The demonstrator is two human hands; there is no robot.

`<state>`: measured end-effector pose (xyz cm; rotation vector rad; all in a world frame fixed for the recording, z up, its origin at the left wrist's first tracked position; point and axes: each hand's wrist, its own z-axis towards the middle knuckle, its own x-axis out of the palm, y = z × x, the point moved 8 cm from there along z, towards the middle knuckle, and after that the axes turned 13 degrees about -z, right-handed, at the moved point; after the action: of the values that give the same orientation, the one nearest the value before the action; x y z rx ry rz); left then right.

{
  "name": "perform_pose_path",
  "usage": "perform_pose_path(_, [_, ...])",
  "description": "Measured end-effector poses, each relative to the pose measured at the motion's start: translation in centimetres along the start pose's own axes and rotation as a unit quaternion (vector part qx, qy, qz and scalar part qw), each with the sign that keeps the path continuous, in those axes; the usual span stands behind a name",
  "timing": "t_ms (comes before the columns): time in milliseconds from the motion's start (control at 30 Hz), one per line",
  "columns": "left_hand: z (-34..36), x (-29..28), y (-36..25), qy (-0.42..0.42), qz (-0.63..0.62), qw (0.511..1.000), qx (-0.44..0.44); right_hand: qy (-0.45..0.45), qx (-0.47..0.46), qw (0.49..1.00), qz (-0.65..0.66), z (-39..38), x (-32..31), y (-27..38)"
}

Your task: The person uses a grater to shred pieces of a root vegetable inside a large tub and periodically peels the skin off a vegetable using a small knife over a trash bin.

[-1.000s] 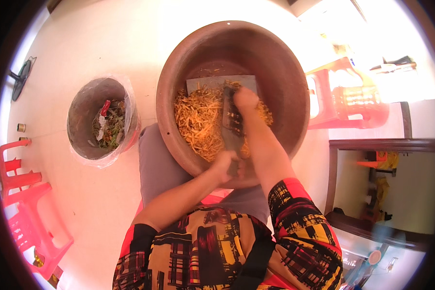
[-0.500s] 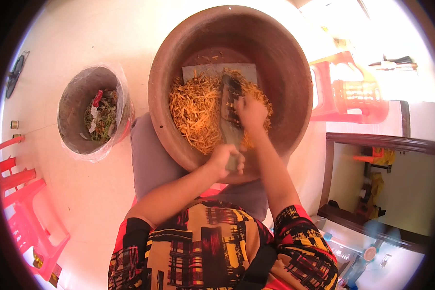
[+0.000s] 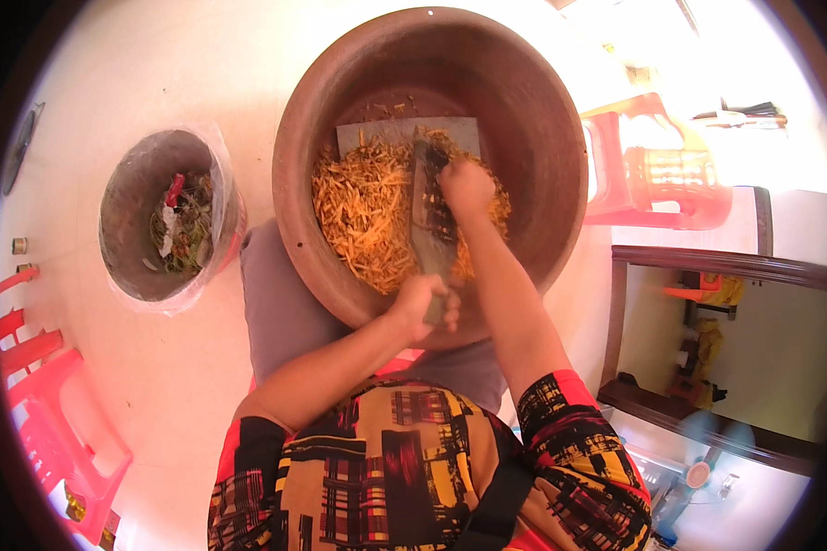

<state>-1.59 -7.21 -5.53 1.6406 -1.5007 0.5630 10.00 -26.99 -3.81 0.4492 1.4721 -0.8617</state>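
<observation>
Propped in a deep brown basin (image 3: 293,138) is a dark long-handled grater (image 3: 424,204) with openings in its upper part. My left hand (image 3: 421,305) is wrapped round its handle at the near rim. Closed and resting against the grater's upper right side is my right hand (image 3: 470,189); whatever its fingers hold is hidden. A heap of orange-yellow shreds (image 3: 363,216) lies under and around the grater, mostly on its left. Behind the heap, a flat grey board (image 3: 464,130) shows its far edge.
At the left stands a lined bucket (image 3: 124,216) with green scraps and a red piece inside. Pink plastic chairs are at the lower left (image 3: 50,404) and the right (image 3: 606,165). A dark-framed cabinet (image 3: 698,259) stands at the right. My legs (image 3: 271,294) flank the basin.
My right hand has slid along the grater, away from me toward its far end. The left hand keeps its grip on the handle. The whole view has shifted slightly.
</observation>
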Motion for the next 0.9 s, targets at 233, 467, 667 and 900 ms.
perform_pose_path(233, [-0.4,-0.8,-0.5,-0.059,0.032,0.997,0.043,0.09,0.037,0.995,0.025,4.7,4.4,-0.1])
perform_pose_path(467, [0.3,-0.4,0.1,-0.007,0.024,0.999,0.023,0.11,0.02,0.991,0.078,4.5,6.4,-1.4])
perform_pose_path(667, [-0.1,-0.3,-0.3,-0.007,0.007,1.0,0.018,-0.035,-0.034,0.996,0.075,-3.8,-1.7,-0.9])
perform_pose_path(900, [0.7,-0.5,0.0,-0.002,-0.005,1.0,0.005,-0.04,-0.041,0.998,0.01,-8.8,-5.1,-0.2])
